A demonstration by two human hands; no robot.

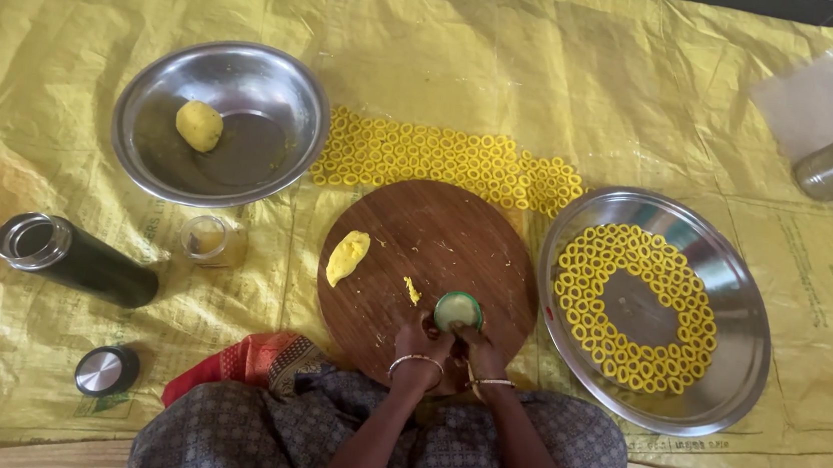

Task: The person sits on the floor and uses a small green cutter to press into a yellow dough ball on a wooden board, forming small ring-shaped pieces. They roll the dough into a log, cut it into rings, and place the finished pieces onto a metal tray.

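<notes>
Now both your hands meet at the near edge of the round wooden board (435,256). Your left hand (419,343) and your right hand (480,350) hold a small green press (458,310) between them, fingers curled shut around it, and it stands on the board. A long lump of yellow dough (347,257) lies on the left part of the board, and a tiny bit of dough (412,290) sits just beside your left hand. To your right, a big steel plate (730,322) holds many little yellow rings (631,308) laid in a circle. More rings (443,159) lie in rows on the yellow sheet (552,65) behind the board. To the left, a steel bowl (142,155) holds a dough ball (199,126).
</notes>
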